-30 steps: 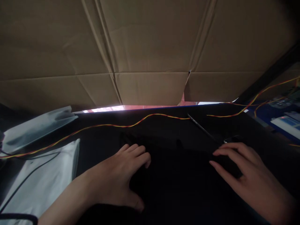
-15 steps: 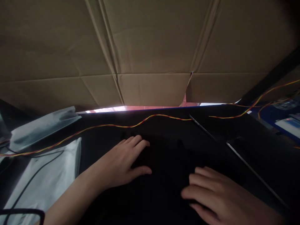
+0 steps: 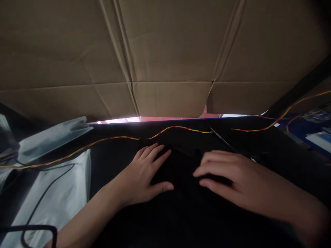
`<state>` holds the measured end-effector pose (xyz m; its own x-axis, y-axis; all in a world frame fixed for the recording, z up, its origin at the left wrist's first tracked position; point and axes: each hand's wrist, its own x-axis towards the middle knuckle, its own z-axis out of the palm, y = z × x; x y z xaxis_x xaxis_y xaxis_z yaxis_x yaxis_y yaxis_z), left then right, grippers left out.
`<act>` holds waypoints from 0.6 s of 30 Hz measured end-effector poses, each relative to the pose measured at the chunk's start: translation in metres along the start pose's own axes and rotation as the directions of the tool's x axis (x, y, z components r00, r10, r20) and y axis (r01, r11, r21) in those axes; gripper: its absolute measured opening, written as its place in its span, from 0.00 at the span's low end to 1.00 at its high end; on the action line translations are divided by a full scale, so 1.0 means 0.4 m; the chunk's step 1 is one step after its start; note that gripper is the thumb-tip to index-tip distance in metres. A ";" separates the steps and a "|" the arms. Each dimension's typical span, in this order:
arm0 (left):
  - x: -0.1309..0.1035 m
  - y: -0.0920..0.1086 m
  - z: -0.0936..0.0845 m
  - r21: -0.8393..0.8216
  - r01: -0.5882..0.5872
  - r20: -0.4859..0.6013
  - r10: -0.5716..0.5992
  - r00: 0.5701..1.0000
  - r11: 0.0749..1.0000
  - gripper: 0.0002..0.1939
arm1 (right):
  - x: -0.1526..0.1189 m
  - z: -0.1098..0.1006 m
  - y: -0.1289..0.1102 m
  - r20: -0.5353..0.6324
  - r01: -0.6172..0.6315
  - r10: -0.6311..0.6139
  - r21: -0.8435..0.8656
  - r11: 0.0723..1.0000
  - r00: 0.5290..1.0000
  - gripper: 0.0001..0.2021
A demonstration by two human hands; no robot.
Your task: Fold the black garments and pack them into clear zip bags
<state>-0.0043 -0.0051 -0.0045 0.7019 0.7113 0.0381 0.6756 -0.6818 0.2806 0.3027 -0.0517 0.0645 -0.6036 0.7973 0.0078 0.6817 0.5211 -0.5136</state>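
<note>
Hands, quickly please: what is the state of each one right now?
Left hand: open, flat on the black surface, holding nothing.
Right hand: open, fingers resting on the same dark surface; any grip cannot be told.

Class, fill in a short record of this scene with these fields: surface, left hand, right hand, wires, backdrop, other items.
surface: black table top, very dark; what lies under the hands cannot be made out
left hand: left hand flat, palm down, fingers spread
right hand: right hand palm down, fingers pointing left toward the left hand
wires: red and yellow twisted wire running across the far side
backdrop: cardboard sheet standing behind the surface
other items: silver-grey bags at left, with a black cable over one
</note>
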 end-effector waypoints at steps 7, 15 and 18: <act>-0.027 0.031 -0.028 -0.052 -0.054 0.216 0.064 0.974 0.997 0.77 | 0.091 0.068 0.147 -0.093 -0.062 0.043 -0.215 0.975 0.995 0.17; -0.046 0.059 -0.031 -0.056 -0.073 0.194 0.083 0.977 0.996 0.69 | 0.063 0.052 0.120 -0.297 -0.029 -0.024 -0.173 0.984 0.954 0.16; -0.015 0.046 -0.052 -0.030 -0.052 0.085 0.054 0.995 0.998 0.49 | 0.056 0.046 0.095 -0.275 0.017 -0.055 -0.136 0.990 0.960 0.14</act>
<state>-0.0009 -0.0183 0.0204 0.7541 0.6562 -0.0281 0.6312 -0.7122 0.3073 0.3077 -0.0197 0.0293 -0.5031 0.8205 0.2714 0.7211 0.5716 -0.3915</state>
